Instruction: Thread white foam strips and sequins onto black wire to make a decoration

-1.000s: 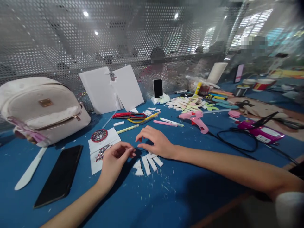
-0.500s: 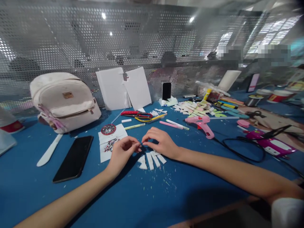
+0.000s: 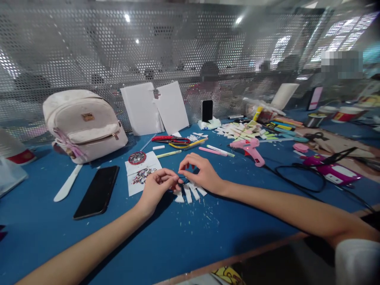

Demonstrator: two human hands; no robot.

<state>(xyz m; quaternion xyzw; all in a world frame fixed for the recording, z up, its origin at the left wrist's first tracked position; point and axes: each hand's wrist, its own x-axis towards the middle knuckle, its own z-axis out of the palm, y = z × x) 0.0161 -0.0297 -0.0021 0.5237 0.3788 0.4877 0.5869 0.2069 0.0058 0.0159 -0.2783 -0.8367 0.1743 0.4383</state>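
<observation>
My left hand (image 3: 158,188) is closed in a pinch, thumb against the fingers, beside a white paper with sequins. My right hand (image 3: 202,172) is curled in a pinch facing it, the fingertips a little apart from those of the left. A thin dark strand seems to run between the fingertips, too fine to name. Just below the hands several white foam-like strips (image 3: 187,194) lie fanned out, partly covered by the fingers. On the white paper (image 3: 133,186) lie loose sequins (image 3: 141,176) and a round red-rimmed dish (image 3: 137,158) of the same bits.
A black phone (image 3: 96,192), a white plastic knife (image 3: 67,184) and a pale backpack (image 3: 86,126) are on the left. Behind lie red-handled pliers (image 3: 166,138), markers (image 3: 212,151) and a heap of pale strips (image 3: 237,130). A pink glue gun (image 3: 251,149) with its black cord lies right.
The view has shifted slightly, showing more of the table's front edge. My fingertips have drawn a little apart, both hands still pinched over the white strips.
</observation>
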